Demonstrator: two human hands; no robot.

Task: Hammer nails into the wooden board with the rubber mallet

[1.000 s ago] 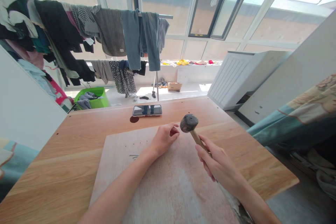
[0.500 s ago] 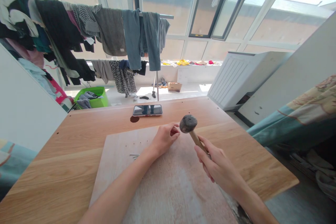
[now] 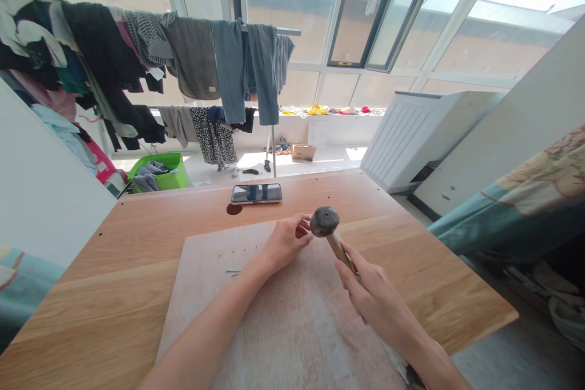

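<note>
My right hand (image 3: 372, 298) is wrapped round the wooden handle of a hammer (image 3: 325, 223), whose dark round head sits low, just right of my left fingertips. My left hand (image 3: 286, 242) rests on a pale worn board (image 3: 283, 323) with its fingers pinched together; what they pinch is too small to make out. A couple of loose nails (image 3: 232, 272) lie on the board to the left of my left wrist. Small holes dot the board near its far edge.
The board lies on a wooden table (image 3: 137, 237). A phone (image 3: 256, 193) lies flat near the table's far edge beside a dark round hole (image 3: 234, 209). Beyond are a clothes rack (image 3: 150, 55), a green basket (image 3: 159, 170) and a white panel (image 3: 411, 134).
The hammer head has come down and to the left, from above my left fingers to right beside them. My left hand has stayed in place.
</note>
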